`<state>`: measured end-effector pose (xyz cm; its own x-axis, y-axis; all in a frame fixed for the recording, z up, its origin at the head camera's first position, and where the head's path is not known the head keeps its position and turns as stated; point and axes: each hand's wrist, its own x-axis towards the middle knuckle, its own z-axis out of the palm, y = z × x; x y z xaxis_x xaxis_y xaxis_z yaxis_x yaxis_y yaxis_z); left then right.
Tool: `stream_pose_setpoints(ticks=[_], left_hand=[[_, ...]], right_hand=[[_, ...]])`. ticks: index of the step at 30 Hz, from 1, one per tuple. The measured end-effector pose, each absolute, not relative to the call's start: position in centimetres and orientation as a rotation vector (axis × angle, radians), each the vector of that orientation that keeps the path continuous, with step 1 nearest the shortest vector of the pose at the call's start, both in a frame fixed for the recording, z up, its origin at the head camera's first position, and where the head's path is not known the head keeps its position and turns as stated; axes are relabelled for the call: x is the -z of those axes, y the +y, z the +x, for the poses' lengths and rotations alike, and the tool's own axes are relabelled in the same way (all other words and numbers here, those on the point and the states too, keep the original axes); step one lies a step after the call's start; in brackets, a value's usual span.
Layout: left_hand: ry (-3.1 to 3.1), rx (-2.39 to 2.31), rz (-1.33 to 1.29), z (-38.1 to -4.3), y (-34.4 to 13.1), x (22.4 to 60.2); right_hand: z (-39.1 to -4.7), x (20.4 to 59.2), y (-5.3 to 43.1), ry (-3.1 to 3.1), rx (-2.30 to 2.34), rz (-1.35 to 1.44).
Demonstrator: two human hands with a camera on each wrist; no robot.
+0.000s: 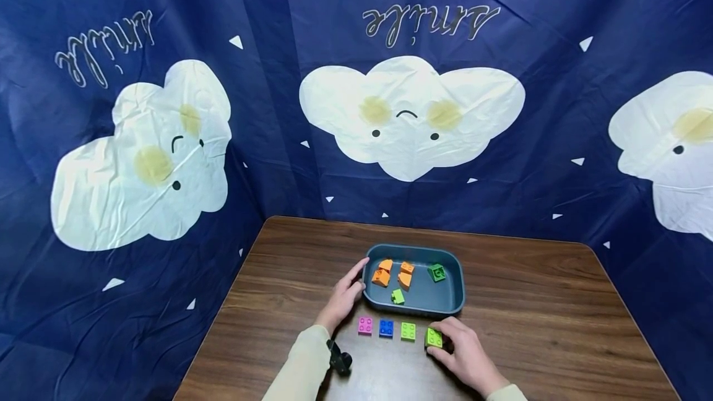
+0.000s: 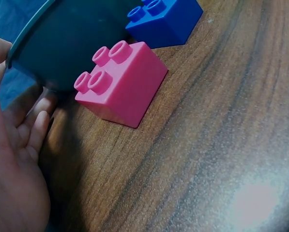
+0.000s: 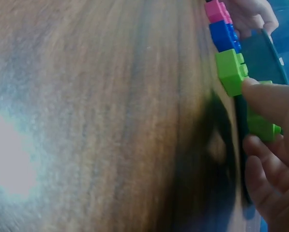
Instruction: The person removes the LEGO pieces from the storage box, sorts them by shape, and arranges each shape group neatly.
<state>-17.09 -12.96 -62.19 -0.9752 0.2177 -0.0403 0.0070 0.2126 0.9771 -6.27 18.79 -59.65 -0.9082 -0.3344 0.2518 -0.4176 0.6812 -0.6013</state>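
My right hand (image 1: 465,351) pinches a lime-green brick (image 1: 434,337) between thumb and fingers, at the right end of a row of bricks. Left of it in that row stand another lime-green brick (image 1: 408,332), a blue brick (image 1: 386,328) and a pink brick (image 1: 364,325), all studs up. In the right wrist view, the fingers partly cover the pinched brick (image 3: 261,126). My left hand (image 1: 341,299) is at the left side of a dark teal tray (image 1: 414,310), fingertips at its rim. Close beside that hand in the left wrist view is the pink brick (image 2: 127,87).
Inside the tray lie several orange bricks (image 1: 381,277), a small lime-green piece (image 1: 397,297) and a dark green brick (image 1: 437,273). The wooden table (image 1: 529,302) reaches back to a blue cloud-print curtain (image 1: 267,110). A black wrist camera (image 1: 340,359) sits on the left wrist.
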Motion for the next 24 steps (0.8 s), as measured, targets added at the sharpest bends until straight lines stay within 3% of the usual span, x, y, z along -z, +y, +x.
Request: stream_pose_setpoints(ticks=[24], left_hand=[[2.328,-1.841,0.216,-17.0,-12.9,62.0]], right_hand=[[-6.9,61.8,17.8,-2.784,-0.944,0.523]])
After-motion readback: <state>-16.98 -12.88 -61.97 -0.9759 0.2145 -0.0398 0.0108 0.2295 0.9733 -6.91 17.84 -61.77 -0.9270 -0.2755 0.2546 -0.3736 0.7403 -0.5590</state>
